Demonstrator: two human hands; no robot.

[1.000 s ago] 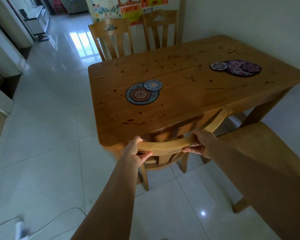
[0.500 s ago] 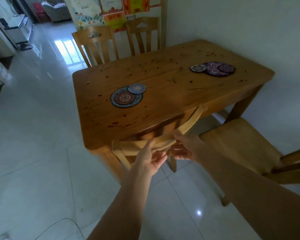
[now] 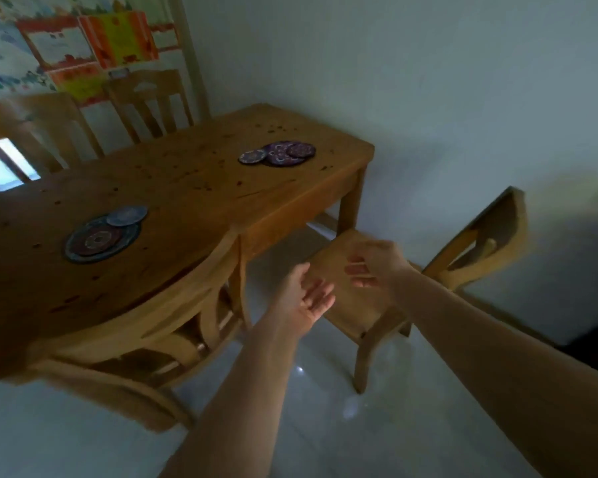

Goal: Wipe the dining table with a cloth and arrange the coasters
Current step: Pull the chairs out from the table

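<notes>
Left hand (image 3: 304,301) released chair (image 3: 145,315); table (image 3: 194,188) stained (coasters (image 3: 101,239) overlapping).

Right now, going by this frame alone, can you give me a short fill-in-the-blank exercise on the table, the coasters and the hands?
1. The left hand and the right hand both hold ____.
2. Along the far side of the table stand ____ chairs.
3. The purple coasters lie near the wall-side corner; the ____ coasters lie near the tucked-in chair.
Missing words: nothing; two; blue.
</notes>
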